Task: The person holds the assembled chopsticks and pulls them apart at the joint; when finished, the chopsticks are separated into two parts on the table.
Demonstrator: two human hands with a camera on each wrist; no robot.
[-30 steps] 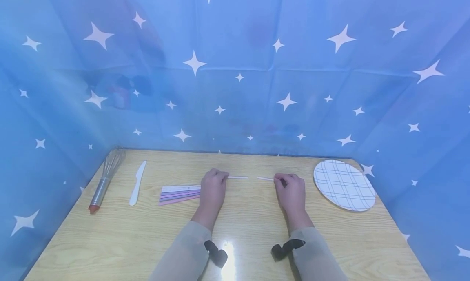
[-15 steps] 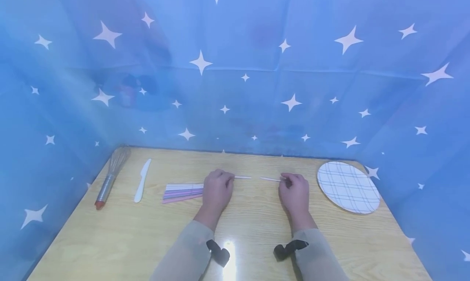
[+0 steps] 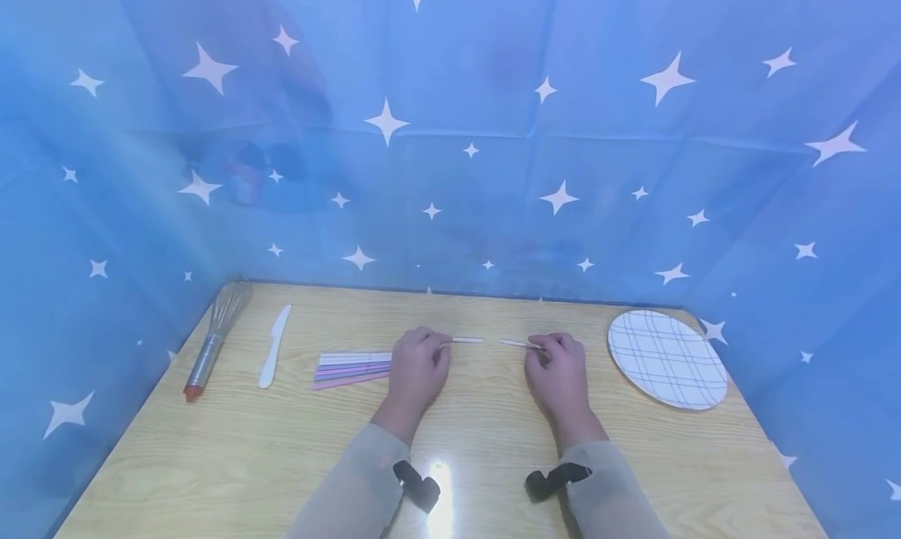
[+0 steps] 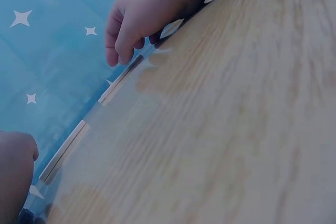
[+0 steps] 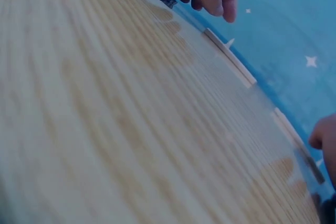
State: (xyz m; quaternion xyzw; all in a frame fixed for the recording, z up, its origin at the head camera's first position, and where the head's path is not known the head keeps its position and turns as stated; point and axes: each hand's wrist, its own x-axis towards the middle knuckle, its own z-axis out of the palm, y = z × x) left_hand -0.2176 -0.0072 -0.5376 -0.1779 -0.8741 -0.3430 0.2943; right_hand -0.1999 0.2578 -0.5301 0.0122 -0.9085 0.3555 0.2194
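Note:
In the head view my left hand [image 3: 418, 371] is over the table, fingers bent and pointing right. A thin white stick [image 3: 468, 339] lies just beyond its fingertips. Below the left fingertips, in the right wrist view, that stick [image 5: 231, 56] lies on the tabletop, apart from them. My right hand [image 3: 558, 375] hovers around a second thin stick [image 3: 515, 343], pale with a dark end; the left wrist view has this stick [image 4: 121, 80] below loosely bent fingers. A small gap separates the sticks. Several white, blue, purple and pink sticks [image 3: 352, 371] lie fanned, partly hidden behind my left hand.
Farther left are a white knife [image 3: 274, 347] and a whisk [image 3: 217, 339] with a red handle end. A plate [image 3: 667, 359] with blue crossing lines lies at the right. Blue starry cloth [image 3: 493, 234] walls the wooden table [image 3: 479, 422] in.
My right hand has shifted slightly left over its stick, and the stick's dark end now shows between thumb and fingers. The left hand stays nearly where it was. The head view has turned slightly left.

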